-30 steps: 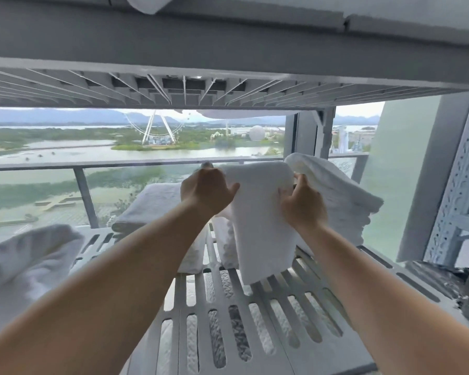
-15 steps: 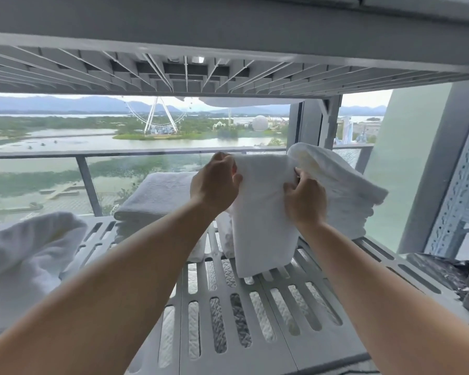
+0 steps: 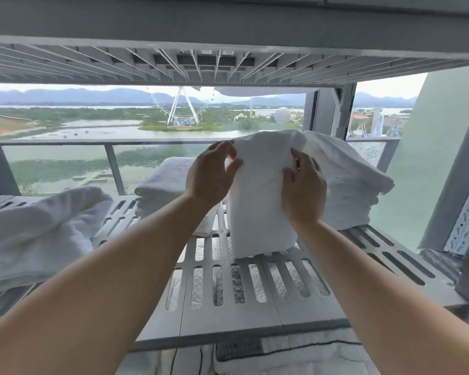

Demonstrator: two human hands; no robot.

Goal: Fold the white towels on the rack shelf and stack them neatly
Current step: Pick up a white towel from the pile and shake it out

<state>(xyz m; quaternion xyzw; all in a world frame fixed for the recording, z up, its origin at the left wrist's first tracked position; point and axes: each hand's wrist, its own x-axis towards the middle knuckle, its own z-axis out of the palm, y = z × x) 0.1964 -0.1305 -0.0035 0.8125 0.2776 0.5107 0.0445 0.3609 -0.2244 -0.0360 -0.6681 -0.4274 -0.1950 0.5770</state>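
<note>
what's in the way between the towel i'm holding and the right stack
Nothing visible. The towel, held by the left hand and right hand, hangs just left of the stack, its top about level with the stack's top.

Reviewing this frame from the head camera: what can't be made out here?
All in the head view:
Far side of the held towel: hidden by its own front face.
Grip of the right hand: only its back shows, so pinching or pressing is unclear.
Layer count of the right stack: blurred, with its left part behind the held towel.
Part of the back stack: behind the left hand.
The loose pile: cut off by the left edge.
</note>
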